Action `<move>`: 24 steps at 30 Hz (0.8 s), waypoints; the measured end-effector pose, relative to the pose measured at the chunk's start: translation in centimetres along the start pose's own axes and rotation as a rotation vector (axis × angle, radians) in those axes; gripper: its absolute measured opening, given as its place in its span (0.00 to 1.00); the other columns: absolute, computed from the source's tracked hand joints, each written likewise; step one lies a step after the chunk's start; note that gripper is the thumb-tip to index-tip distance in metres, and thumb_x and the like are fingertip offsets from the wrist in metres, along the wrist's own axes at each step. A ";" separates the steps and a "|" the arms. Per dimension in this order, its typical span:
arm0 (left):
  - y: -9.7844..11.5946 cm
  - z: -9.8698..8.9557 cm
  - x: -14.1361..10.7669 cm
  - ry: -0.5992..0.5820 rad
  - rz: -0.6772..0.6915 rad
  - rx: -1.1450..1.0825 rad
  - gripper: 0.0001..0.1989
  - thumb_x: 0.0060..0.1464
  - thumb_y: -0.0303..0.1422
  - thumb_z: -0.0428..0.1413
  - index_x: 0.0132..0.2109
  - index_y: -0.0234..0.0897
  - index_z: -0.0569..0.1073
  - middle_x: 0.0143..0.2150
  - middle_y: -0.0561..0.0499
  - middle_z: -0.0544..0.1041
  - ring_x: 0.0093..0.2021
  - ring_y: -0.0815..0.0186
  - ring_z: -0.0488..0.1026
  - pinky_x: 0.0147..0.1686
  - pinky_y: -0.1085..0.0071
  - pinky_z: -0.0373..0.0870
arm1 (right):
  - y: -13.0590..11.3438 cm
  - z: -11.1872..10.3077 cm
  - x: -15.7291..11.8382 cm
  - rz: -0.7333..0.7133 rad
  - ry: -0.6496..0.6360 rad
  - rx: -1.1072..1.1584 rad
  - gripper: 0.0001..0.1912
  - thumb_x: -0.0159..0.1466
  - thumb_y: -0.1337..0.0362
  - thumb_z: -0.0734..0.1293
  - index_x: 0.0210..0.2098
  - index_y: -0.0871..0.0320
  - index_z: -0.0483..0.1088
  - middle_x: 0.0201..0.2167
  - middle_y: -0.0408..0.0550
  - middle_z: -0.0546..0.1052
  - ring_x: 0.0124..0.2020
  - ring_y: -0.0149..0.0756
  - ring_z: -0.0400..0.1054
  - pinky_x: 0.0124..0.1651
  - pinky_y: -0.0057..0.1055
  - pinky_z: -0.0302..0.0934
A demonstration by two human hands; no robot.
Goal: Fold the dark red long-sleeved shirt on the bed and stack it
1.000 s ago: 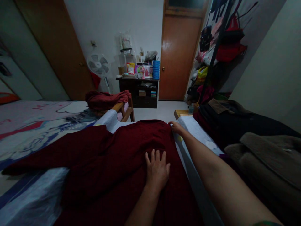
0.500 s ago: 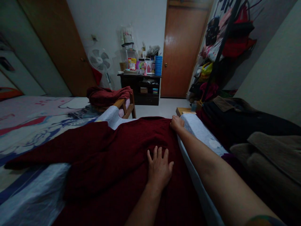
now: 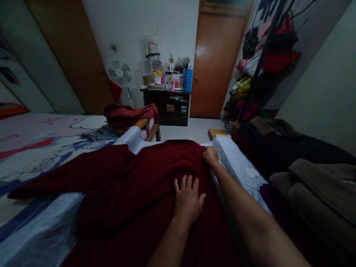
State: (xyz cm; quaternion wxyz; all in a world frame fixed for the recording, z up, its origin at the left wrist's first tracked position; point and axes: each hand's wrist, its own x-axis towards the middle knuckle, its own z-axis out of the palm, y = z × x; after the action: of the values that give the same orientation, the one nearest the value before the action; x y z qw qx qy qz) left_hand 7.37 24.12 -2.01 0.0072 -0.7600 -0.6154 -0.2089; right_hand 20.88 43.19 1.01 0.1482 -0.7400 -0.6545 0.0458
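Observation:
A dark red long-sleeved garment (image 3: 155, 174) lies spread out before me, with one sleeve stretched to the left over the patterned bedding. My left hand (image 3: 188, 198) rests flat on its middle, fingers spread. At the garment's far right edge, near the shoulder, my right hand (image 3: 211, 155) is closed on the cloth. The right sleeve cannot be made out. Beneath the garment shows a pale blue-white cover (image 3: 235, 148).
Folded dark and brown clothes (image 3: 314, 181) are piled on the right. A reddish cloth (image 3: 129, 114) hangs over a wooden rail (image 3: 152, 128) at left. Farther back stand a fan (image 3: 121, 72), a dark cabinet (image 3: 151, 102) and a wooden door (image 3: 213, 63).
My right hand, still gripping the edge, has come slightly nearer to me, and its forearm has shifted. My left hand stays flat in about the same place. The view has tilted a little.

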 end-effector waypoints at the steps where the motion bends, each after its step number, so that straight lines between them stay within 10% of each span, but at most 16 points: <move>1: 0.0 0.0 0.0 0.004 0.000 -0.002 0.25 0.59 0.46 0.52 0.60 0.42 0.67 0.62 0.42 0.67 0.63 0.48 0.57 0.63 0.39 0.45 | -0.3 0.1 -0.6 -0.007 0.016 -0.001 0.18 0.65 0.69 0.54 0.48 0.61 0.71 0.52 0.62 0.70 0.54 0.47 0.64 0.52 0.36 0.57; 13: -0.1 -0.7 0.8 0.063 -0.068 -0.075 0.15 0.63 0.33 0.46 0.52 0.44 0.72 0.46 0.48 0.77 0.46 0.59 0.69 0.53 0.52 0.59 | -2.1 4.0 -3.2 -0.167 -0.088 0.014 0.27 0.69 0.55 0.54 0.64 0.60 0.55 0.70 0.57 0.49 0.69 0.44 0.42 0.66 0.48 0.39; 24: -0.2 -1.5 1.1 -0.020 -0.052 -0.110 0.16 0.63 0.29 0.44 0.49 0.43 0.74 0.44 0.49 0.78 0.45 0.59 0.70 0.48 0.57 0.60 | -0.8 3.4 -1.8 -0.234 -0.189 0.102 0.30 0.68 0.54 0.56 0.65 0.63 0.53 0.69 0.59 0.51 0.69 0.44 0.44 0.66 0.46 0.41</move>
State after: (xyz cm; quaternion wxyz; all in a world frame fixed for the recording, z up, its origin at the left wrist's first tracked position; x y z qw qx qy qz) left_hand 6.84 24.83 -0.29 -0.0465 -0.7450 -0.6226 -0.2349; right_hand 19.01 42.02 -2.29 0.1278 -0.6426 -0.7440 0.1310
